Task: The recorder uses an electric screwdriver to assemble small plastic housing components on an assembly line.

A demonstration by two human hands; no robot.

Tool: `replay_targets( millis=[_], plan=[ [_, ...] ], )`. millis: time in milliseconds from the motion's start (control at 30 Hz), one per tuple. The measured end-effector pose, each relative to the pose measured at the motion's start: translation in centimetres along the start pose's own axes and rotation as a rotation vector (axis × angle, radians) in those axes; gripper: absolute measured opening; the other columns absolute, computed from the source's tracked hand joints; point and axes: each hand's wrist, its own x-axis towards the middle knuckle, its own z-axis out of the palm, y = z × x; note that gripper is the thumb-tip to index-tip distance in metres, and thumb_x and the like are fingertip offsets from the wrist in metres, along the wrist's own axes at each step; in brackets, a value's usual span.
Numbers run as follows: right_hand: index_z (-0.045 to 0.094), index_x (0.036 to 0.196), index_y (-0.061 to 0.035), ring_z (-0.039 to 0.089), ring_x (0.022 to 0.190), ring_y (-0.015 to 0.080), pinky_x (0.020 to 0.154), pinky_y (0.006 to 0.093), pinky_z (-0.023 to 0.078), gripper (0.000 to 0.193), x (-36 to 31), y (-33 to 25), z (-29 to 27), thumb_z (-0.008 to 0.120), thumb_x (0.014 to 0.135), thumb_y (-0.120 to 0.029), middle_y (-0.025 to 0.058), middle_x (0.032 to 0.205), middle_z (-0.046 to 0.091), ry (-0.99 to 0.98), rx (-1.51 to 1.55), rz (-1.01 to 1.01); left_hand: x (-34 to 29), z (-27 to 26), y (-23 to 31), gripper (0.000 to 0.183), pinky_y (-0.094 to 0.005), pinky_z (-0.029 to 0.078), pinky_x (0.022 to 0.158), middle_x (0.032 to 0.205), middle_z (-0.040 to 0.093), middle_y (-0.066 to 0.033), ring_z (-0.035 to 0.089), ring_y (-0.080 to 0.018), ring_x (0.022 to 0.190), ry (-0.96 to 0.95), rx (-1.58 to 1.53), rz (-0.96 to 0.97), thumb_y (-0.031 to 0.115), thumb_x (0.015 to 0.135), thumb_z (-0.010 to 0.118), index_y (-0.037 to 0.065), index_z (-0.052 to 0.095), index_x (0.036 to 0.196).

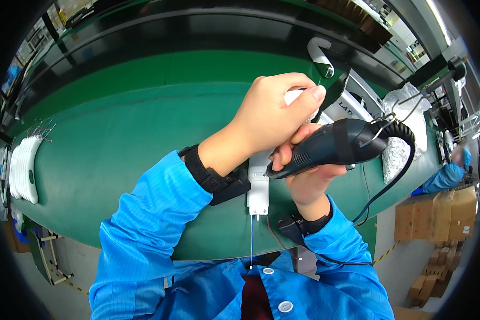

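Observation:
My right hand (312, 184) is wrapped round a black corded tool (338, 144) that looks like an electric screwdriver, held slantwise. Its wider end, with a coiled cord and a wire hanger, points to the right; no bit shows. Closed against the right fingers, my left hand (274, 114) pinches a small rounded white piece (292, 97) that it mostly hides. Beneath both hands a long narrow white housing (258, 194) lies on the green table, its upper part covered. Blue-white and dark red wires (252, 240) run from its near end toward me.
A stack of white curved housings (25, 170) with thin wires stands at the left. A curved white piece (317, 50) lies at the back. At the right are a white box (346, 106), a plastic bag (410, 128), a black cord (392, 189) and cardboard boxes (437, 216); a person in blue (447, 175) is beyond.

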Motion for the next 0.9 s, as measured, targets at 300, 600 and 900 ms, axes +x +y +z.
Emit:
replay_targets(
  millis=[300, 600, 900],
  plan=[
    [0.048, 0.101, -0.0063, 0.054, 0.055, 0.0166, 0.058, 0.0308, 0.049, 0.092, -0.2, -1.0, -0.8, 0.04, 0.061, -0.089, 0.0055, 0.067, 0.053, 0.034, 0.064, -0.072, 0.6, 0.2, -1.1, 0.03, -0.0235, 0.047, 0.057, 0.071, 0.062, -0.0079, 0.059, -0.011, 0.06, 0.027, 0.043, 0.133, 0.026, 0.091, 0.054, -0.002, 0.061, 0.087],
    [0.05, 0.105, -0.0028, 0.051, 0.063, 0.0162, 0.059, 0.0279, 0.046, 0.083, 3.6, -9.1, -8.5, 0.041, 0.075, -0.079, 0.0074, 0.071, 0.052, 0.269, -0.117, -0.335, 0.6, 0.1, -0.9, 0.032, -0.0265, 0.052, 0.063, 0.073, 0.063, -0.0085, 0.063, -0.0151, 0.067, 0.008, -0.031, 0.099, 0.029, 0.091, 0.054, -0.002, 0.061, 0.088],
    [0.051, 0.102, -0.0014, 0.053, 0.059, 0.0154, 0.054, 0.0262, 0.046, 0.077, 4.7, -7.4, -7.8, 0.044, 0.078, -0.074, 0.0078, 0.07, 0.053, 0.204, -0.127, -0.207, 0.5, -0.1, -1.2, 0.033, -0.0273, 0.051, 0.063, 0.073, 0.063, -0.0089, 0.062, -0.0149, 0.066, 0.023, -0.049, 0.095, 0.03, 0.091, 0.054, -0.002, 0.061, 0.088]
  ],
)
